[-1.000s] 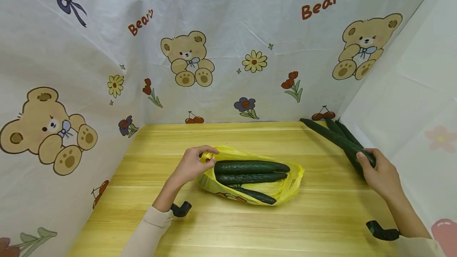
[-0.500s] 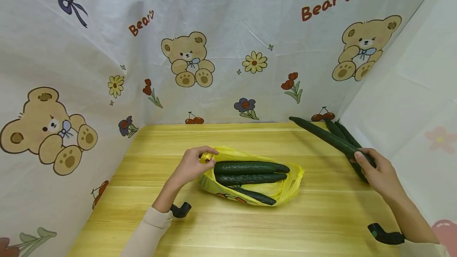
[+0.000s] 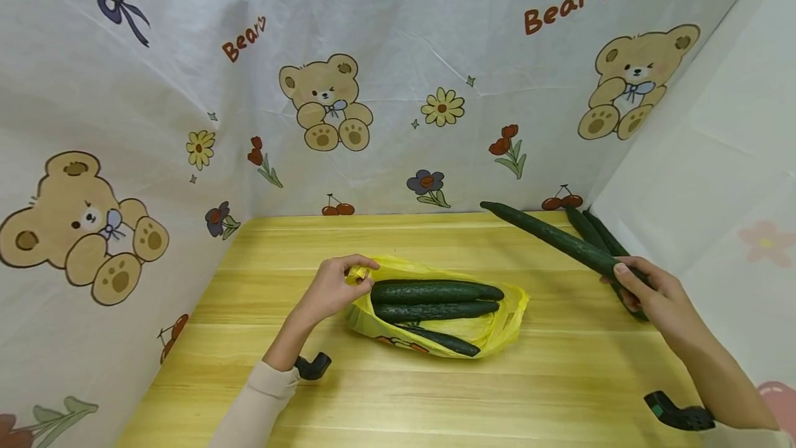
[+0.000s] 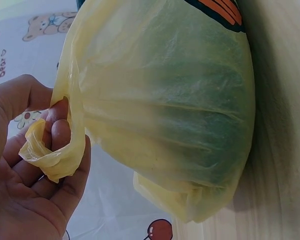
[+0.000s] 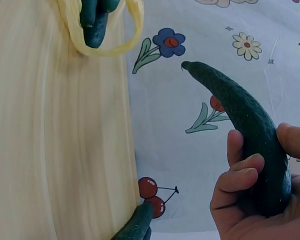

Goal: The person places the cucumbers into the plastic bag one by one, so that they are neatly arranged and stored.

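A yellow plastic bag [image 3: 511, 323] lies on the table with its mouth spread, and several cucumbers [image 3: 438, 290] show inside it. My left hand [image 3: 338, 289] pinches the bag's left rim; in the left wrist view, a loop of the yellow film [image 4: 55, 160] hangs over the fingers. On the right, my right hand [image 3: 653, 296] grips one cucumber [image 3: 553, 234] by its near end. That cucumber slants up to the left, its far tip above the table, as the right wrist view shows with fingers [image 5: 237, 182] curled round it. Two more cucumbers [image 3: 587, 227] lie behind it.
The wooden table [image 3: 398, 399] meets a white cloth wall [image 3: 398, 178] printed with bears and flowers at the back. A plain pale wall [image 3: 715, 157] rises close beside the right hand. Black wrist mounts [image 3: 680, 413] stick out below both hands.
My right hand has drawn its cucumber away from the two on the right; its far tip has swung left and is raised. The left hand and the bag have stayed put.
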Tool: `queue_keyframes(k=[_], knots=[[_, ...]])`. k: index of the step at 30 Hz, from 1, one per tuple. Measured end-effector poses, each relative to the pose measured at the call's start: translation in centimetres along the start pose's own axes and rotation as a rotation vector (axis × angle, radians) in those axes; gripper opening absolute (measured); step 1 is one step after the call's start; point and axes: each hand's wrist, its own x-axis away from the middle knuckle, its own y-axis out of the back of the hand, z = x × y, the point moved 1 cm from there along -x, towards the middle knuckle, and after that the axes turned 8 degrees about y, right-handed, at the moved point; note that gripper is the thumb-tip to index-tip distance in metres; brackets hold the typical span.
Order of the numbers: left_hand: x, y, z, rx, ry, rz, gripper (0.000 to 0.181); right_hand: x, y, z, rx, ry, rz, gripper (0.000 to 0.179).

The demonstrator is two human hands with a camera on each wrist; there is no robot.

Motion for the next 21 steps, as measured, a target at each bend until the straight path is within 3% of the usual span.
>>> queue_keyframes(k=[10, 21], knots=[[0.0, 0.1, 0.0, -0.01, -0.004, -0.001, 0.028, 0.0, -0.7, 1.7, 0.027, 0.011, 0.073, 0.028], [0.1, 0.1, -0.1, -0.002, -0.006, 0.004, 0.028, 0.6, -1.9, 3.2, 0.007, 0.09, 0.174, 0.03]])
